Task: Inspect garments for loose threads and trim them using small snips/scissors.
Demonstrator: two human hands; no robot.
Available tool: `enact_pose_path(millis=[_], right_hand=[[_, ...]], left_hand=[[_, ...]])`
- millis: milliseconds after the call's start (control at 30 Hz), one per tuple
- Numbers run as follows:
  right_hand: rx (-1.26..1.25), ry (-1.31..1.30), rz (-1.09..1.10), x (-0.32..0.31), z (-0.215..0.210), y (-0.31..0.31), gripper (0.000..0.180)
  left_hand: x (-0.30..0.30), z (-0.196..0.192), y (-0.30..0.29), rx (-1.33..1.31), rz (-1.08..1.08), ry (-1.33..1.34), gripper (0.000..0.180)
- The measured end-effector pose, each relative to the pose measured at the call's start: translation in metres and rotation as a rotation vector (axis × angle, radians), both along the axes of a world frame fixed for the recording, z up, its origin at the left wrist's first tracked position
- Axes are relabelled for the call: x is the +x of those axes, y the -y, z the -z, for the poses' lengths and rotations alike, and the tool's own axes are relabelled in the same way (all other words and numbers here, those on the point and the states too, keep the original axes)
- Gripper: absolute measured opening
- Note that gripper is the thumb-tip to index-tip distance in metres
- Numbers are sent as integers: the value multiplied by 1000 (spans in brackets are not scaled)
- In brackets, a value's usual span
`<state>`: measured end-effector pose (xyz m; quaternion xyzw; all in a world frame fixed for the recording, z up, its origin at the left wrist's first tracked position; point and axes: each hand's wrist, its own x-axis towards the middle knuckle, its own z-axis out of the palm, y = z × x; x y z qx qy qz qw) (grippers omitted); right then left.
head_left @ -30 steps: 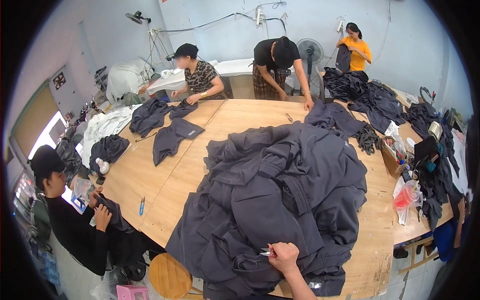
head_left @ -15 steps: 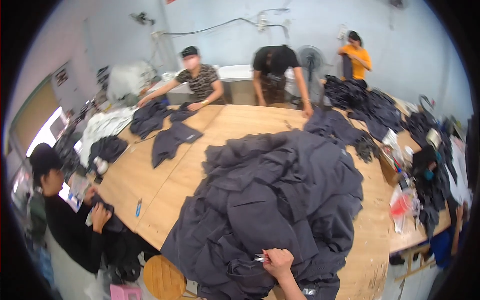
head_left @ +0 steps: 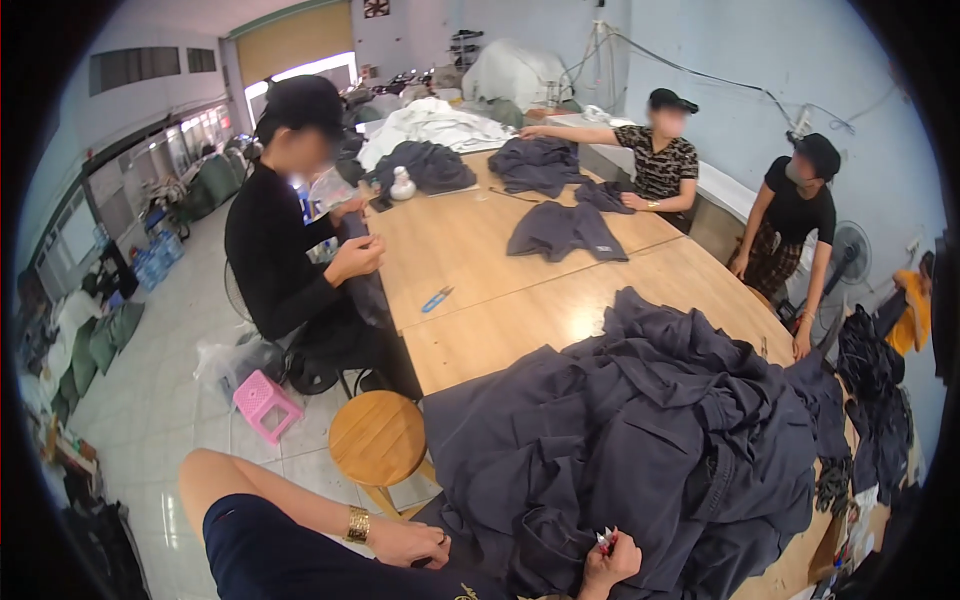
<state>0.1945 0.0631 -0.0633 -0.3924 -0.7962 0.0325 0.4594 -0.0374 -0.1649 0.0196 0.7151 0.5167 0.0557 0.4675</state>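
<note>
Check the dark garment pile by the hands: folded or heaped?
Heaped, not folded. The pile lies crumpled in loose overlapping layers on the table; no stacked edges show.

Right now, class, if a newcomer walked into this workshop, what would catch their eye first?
The big heap of dark garments covers the near end of the long wooden table. At its front edge the right hand grips a small red-tipped tool, while the left hand rests on the person's lap. A round wooden stool stands beside the table.
</note>
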Motion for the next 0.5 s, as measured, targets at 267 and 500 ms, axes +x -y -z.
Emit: enact_pose_path(millis=[267,500], right_hand=[[69,-29,-30,-1,-18,5,5],[97,-55,-19,-5,-18,4,4]], left_hand=[[-8,6,-6,-121,5,327,23],[4,31,11,14,-82,348,40]])
